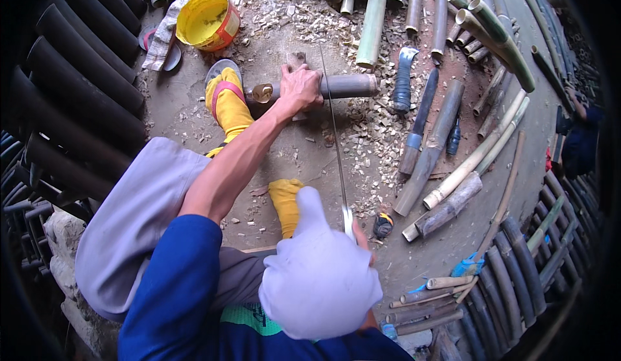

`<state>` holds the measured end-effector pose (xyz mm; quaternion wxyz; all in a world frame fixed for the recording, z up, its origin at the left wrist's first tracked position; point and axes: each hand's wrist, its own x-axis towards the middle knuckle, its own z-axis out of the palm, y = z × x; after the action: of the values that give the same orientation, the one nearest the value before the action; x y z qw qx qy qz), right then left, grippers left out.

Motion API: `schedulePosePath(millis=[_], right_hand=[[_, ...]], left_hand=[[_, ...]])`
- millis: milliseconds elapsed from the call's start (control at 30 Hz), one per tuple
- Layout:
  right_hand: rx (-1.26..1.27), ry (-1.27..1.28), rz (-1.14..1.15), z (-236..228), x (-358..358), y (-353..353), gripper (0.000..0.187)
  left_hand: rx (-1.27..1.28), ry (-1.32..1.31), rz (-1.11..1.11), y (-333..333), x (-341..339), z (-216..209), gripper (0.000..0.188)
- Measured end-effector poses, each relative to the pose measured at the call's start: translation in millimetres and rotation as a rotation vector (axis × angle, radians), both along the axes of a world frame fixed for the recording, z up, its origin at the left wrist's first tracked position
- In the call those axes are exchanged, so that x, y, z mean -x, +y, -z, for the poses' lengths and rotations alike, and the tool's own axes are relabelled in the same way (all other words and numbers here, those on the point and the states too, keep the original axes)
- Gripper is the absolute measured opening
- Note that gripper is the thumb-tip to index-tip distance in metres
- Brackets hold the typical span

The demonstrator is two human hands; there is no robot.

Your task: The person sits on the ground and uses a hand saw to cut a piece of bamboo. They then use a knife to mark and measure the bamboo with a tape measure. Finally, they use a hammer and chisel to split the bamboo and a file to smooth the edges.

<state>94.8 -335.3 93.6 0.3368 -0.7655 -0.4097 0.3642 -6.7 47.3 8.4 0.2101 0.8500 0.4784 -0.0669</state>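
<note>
My left hand [301, 87] is closed over a brown bamboo tube [352, 86], pressing it on a small wooden block [295, 59] near the ground. The tube lies crosswise, with a cut open end to the left beside my foot. Just right of that hand, a long thin saw blade [336, 128] crosses the tube; I cannot tell how deep it sits. Its pale handle end [348, 222] is by my right hand [362, 238], closed around it and mostly hidden behind a pale cloth cap [320, 283].
A yellow bucket [206, 21] stands at the upper left. To the right lie a knife in a dark sheath [420, 118], a wrapped tool [404, 79], a tape measure [383, 224] and bamboo poles [430, 147]. Wood chips [369, 141] litter the ground. Dark bamboo stacks [84, 83] line the left.
</note>
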Motion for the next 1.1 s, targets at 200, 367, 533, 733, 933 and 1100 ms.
schedulePosePath(millis=[200,367,533,733,933,1100], right_hand=[[-0.248,-0.038,0.017,18.5,5.2,114.4,0.04],[-0.196,-0.027,0.014,16.9,-3.7,172.6,0.04],[-0.285,-0.023,0.145,5.8,-21.5,52.3,0.039],[-0.309,-0.287,0.674,-41.7,-39.5,-36.7,0.038],[-0.103,-0.727,0.847,-26.4,-78.7,-122.4,0.036],[0.141,-0.74,0.89,-2.7,-68.3,-178.8,0.037]], left_hand=[[-0.02,0.005,-0.006,-0.3,2.7,4.0,0.043],[-0.006,-0.007,0.008,-0.4,-3.0,1.1,0.048],[0.002,0.005,0.002,-3.9,-2.0,-4.0,0.054],[-0.105,-0.114,-0.063,-14.6,-10.5,-15.4,0.079],[-0.293,0.213,0.221,-5.3,-52.1,29.3,0.086],[-0.132,-0.011,0.264,-46.3,-82.1,-58.0,0.063]])
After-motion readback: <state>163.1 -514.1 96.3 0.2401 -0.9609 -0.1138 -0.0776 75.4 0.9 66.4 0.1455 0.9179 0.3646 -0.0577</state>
